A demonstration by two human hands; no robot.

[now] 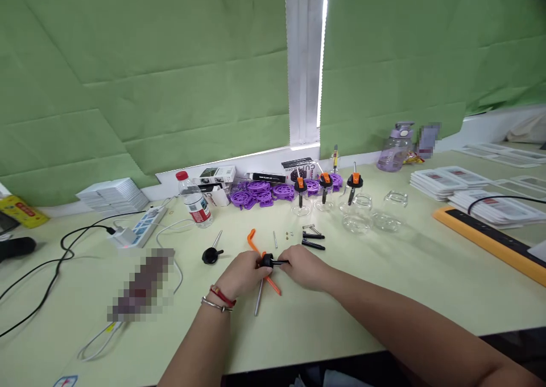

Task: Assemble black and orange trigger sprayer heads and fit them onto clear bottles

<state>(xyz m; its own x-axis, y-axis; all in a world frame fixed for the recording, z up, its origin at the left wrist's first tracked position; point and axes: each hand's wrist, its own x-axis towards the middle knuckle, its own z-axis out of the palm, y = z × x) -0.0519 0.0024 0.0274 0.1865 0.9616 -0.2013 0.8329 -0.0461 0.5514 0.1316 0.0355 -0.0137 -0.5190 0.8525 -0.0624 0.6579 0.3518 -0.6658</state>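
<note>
My left hand [245,272] is closed on a small black round cap [267,260], held just above the table between thumb and fingers. My right hand [305,267] pinches a thin black stem [280,262] whose end meets the cap's right side. An orange bent piece [253,241] lies beyond the left hand, and an orange stick [273,286] shows on the near side of it. Below the cap runs a metal rod [258,299]; its upper end is hidden. To the left sits a black lid with a metal tube [210,255].
Black parts [313,244], a spring [313,228] and a small metal pin [275,239] lie beyond my right hand. Glass jars [357,222] and orange-topped dispensers [325,194] stand farther back. Left are a water bottle [196,205] and a power strip [147,228].
</note>
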